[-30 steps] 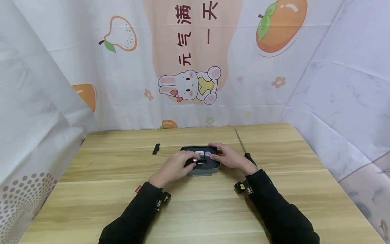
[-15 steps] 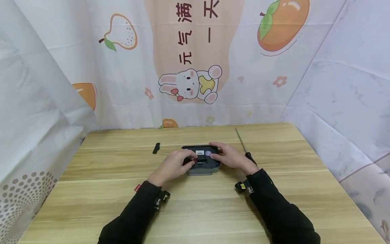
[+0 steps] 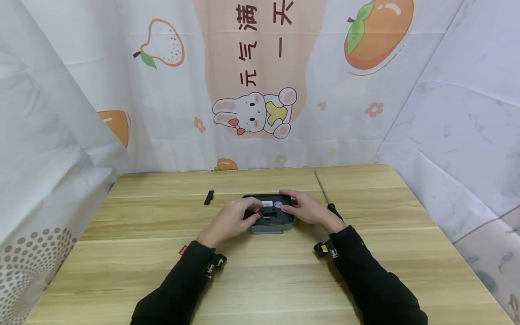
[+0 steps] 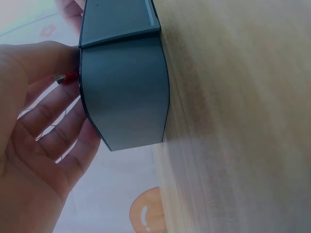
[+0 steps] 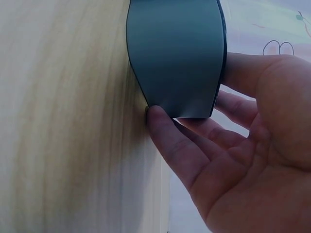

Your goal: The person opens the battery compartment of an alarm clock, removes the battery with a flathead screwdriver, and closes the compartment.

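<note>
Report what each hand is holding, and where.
The left hand pinches a red battery by its body; the right hand grips the grey-and-black device by its right end.

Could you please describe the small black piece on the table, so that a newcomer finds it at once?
On the wooden table, start from the dark device near the middle. Left of it lies the small black piece, a short, slanting strip. Unlike the screwdriver on the device's other side, it has no long metal shaft.

You face a white fruit-and-rabbit-printed fabric curtain [image 3: 260,81] across the upper frame, a pale marble-patterned sheet [image 3: 463,131] at right, and a light wood-grain tabletop [image 3: 268,275] across the lower middle.
</note>
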The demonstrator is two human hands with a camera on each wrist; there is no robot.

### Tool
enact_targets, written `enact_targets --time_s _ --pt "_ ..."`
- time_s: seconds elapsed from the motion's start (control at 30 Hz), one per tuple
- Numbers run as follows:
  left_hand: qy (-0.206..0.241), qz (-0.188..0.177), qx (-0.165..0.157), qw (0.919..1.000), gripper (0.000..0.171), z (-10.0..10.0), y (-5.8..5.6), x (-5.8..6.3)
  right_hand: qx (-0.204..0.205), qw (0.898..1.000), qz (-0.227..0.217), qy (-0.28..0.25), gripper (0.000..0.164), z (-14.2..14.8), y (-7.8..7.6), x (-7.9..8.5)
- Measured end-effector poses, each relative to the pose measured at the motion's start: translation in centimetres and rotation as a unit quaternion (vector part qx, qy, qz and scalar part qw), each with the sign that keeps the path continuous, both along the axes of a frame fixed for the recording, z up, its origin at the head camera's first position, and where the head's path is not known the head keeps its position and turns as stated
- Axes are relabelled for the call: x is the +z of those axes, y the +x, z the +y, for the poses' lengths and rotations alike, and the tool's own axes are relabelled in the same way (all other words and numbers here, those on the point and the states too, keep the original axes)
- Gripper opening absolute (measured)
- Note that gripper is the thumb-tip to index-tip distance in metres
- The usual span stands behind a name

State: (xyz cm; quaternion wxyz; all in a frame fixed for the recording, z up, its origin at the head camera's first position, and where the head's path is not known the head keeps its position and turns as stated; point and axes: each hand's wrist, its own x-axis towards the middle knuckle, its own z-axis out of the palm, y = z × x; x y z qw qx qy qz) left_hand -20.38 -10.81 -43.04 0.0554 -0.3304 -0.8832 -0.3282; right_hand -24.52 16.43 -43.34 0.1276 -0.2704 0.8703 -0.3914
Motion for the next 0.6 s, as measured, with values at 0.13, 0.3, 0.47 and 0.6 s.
enact_targets --time_s 0.13,0.3,0.47,0.6 --pt "0.013 -0.016 0.007 0.9998 0.031 -0.1 0.0 0.1 -0.001 1.000 0.002 0.002 0.058 -0.1 0.0 0.0" --pt "0.023 -0.025 0.018 0.9993 0.032 -0.5 -0.1 0.3 -0.002 1.000 0.000 0.000 0.058 -0.1 -0.1 -0.2" --pt "0.042 -0.038 0.029 0.9980 0.033 -1.1 -0.2 0.7 -0.002 1.000 0.001 -0.002 0.058 -0.1 -0.2 -0.3" --pt "0.058 -0.045 0.039 0.9966 0.035 -1.6 -0.3 1.1 -0.001 1.000 0.000 -0.002 0.058 -0.1 -0.1 -0.1"
